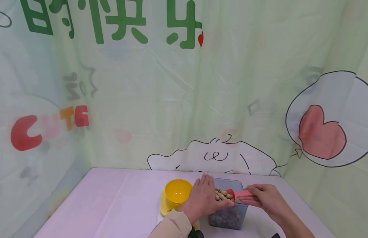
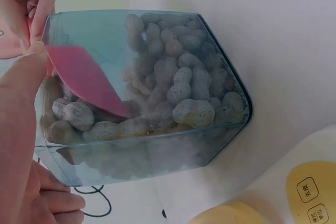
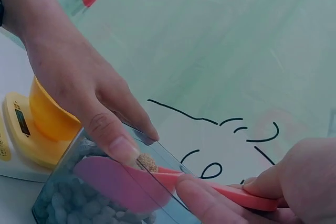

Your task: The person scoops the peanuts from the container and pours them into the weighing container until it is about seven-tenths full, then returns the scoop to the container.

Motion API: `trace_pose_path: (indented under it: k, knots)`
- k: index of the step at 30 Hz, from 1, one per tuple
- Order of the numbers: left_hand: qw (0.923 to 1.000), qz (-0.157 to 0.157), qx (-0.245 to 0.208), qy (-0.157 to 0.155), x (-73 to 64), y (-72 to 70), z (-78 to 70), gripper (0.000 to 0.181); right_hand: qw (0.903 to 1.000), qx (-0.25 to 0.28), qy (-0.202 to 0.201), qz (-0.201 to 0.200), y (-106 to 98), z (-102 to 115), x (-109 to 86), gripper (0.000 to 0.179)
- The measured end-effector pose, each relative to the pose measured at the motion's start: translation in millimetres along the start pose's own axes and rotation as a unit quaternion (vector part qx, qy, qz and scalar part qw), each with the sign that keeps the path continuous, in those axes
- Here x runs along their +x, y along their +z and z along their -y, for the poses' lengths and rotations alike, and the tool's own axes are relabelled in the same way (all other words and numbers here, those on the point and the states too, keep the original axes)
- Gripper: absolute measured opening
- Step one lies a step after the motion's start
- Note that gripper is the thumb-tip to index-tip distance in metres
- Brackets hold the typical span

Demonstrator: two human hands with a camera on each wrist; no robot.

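Note:
A clear bluish plastic box [image 1: 227, 216] of unshelled peanuts [image 2: 181, 85] stands on the table. My left hand [image 1: 203, 198] holds it at the rim, its thumb lying across the near side and the other fingers along the left side. With my right hand [image 1: 268, 198] I pinch the handle of a pink scoop [image 1: 242, 194] between thumb and fingers. The scoop's bowl dips inside the box among the peanuts, visible through the wall in the left wrist view. Left of the box, a yellow bowl [image 1: 178, 191] sits on a yellow-and-white kitchen scale [image 1: 164, 205], partly behind my left hand.
The table [image 1: 112, 205] has a pale pink-white cover. A printed curtain [image 1: 172, 99] closes off the back and sides. The scale's yellow button panel [image 2: 312, 192] shows in the left wrist view, close beside the box.

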State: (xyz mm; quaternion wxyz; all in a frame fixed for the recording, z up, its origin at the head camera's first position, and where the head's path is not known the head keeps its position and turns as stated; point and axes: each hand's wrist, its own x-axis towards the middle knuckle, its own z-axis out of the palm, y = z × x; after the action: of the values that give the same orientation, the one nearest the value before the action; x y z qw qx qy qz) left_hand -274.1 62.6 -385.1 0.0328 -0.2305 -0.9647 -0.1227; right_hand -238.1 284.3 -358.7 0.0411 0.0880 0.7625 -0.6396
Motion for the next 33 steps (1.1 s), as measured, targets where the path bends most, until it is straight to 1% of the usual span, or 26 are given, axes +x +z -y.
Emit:
trace_pose_path:
  k: [5, 9, 17, 23, 29, 33]
  knots:
    - [1.0000, 0.003, 0.002, 0.001, 0.3, -0.7, 0.1, 0.112, 0.9995, 0.018, 0.022, -0.011, -5, -3, 0.8, 0.048]
    - [1.0000, -0.001, 0.003, -0.001, 0.5, -0.2, 0.4, 0.112, 0.9987, 0.041, 0.028, -0.015, -7, -5, 0.3, 0.049]
    - [0.9998, -0.013, 0.018, -0.002, 1.7, 1.9, 1.5, 0.110, 0.9967, 0.075, 0.027, -0.017, -12, -11, -0.3, 0.049]
    - [0.9999, -0.013, 0.009, -0.004, 2.0, 1.4, 2.2, 0.108, 0.9940, 0.102, 0.033, -0.021, -15, -15, 1.7, 0.052]
    - [0.9998, -0.016, 0.011, 0.005, 0.7, 1.0, 2.3, 0.109, 0.9914, 0.123, 0.036, -0.024, -17, -19, 2.9, 0.055]
    - [0.9999, -0.015, 0.006, 0.005, 0.6, 1.1, 2.0, 0.109, 0.9900, 0.135, 0.036, -0.022, -21, -23, 4.1, 0.055]
